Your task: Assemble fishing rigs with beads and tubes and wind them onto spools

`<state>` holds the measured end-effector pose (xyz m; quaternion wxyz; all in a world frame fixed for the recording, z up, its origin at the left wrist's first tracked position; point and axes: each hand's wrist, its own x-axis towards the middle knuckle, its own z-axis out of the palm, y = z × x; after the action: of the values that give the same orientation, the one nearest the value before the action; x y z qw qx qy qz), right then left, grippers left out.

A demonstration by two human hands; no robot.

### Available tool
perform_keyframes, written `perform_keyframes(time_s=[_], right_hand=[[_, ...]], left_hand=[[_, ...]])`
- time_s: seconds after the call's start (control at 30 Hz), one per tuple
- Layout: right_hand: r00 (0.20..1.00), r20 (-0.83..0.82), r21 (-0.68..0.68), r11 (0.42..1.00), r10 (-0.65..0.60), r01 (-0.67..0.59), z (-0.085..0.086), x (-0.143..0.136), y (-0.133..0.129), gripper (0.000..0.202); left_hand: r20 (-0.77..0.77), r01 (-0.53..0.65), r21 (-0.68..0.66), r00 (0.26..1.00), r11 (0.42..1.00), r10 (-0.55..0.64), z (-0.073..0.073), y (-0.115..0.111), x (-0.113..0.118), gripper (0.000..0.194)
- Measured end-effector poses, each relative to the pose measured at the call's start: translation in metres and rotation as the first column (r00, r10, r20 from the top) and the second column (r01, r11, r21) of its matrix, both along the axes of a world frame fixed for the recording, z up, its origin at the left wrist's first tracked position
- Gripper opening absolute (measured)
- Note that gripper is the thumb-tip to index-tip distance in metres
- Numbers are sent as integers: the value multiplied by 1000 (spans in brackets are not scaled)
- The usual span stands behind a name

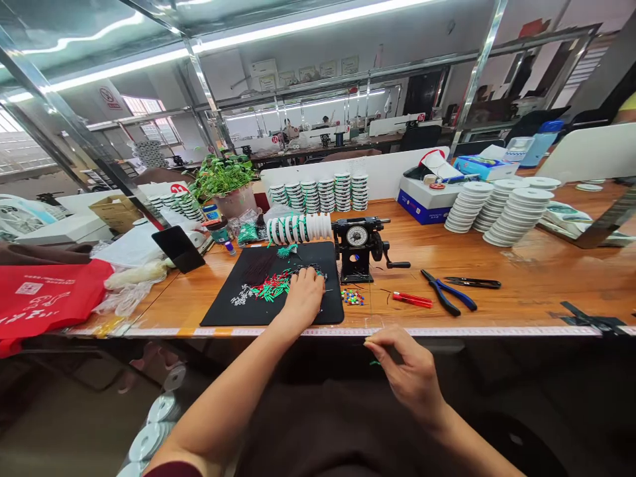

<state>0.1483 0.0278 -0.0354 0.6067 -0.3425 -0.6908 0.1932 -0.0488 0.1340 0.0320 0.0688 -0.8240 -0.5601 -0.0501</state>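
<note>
My left hand (305, 295) rests over the black mat (228, 311), fingers bent together and fingertips down among small dark pieces. Whatever is under those fingertips is hidden. Beside it on the mat lie green tube beads (279, 289), red tube beads (268, 286), white tube beads (242, 296) and a bundle of dark strands (259, 266). In front of the table edge, my right hand (410, 371) is closed in a pinch on a thin thread, barely visible. A small green piece (375, 363) hangs just below its fingertips.
A black hand-crank winder (356, 248) carries a row of white spools (298, 228). Small coloured beads (352, 297), a red packet (412, 299), blue-handled pliers (447, 291) and tweezers (472, 282) lie to the right. A phone (179, 249) leans at left. Stacked spools (518, 215) stand far right.
</note>
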Motion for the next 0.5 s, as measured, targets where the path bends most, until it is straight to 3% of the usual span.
perform_keyframes(time_s=[0.1, 0.13, 0.17, 0.23, 0.33, 0.5], right_hand=[[998, -57, -74, 997, -38, 33, 0, -4, 0, 8], [996, -70, -84, 996, -47, 41, 0, -5, 0, 8], [995, -80, -88, 995, -55, 47, 1, -5, 1, 7], [993, -93, -93, 994, -65, 57, 2, -6, 2, 6], [992, -108, -105, 993, -62, 51, 3, -5, 4, 5], [993, -108, -126, 992, -45, 31, 3, -4, 5, 5]], left_hand=[[107, 23, 61, 994, 998, -29, 14, -21, 9, 14], [262, 70, 68, 961, 995, -86, 18, -32, 12, 14], [433, 133, 8, 893, 991, -123, 22, -44, 14, 14], [669, 258, -204, 741, 944, -57, 24, -68, 18, 17], [766, 309, -328, 641, 893, 60, 16, -96, 21, 21], [807, 300, -282, 588, 911, 56, -4, -106, 20, 21]])
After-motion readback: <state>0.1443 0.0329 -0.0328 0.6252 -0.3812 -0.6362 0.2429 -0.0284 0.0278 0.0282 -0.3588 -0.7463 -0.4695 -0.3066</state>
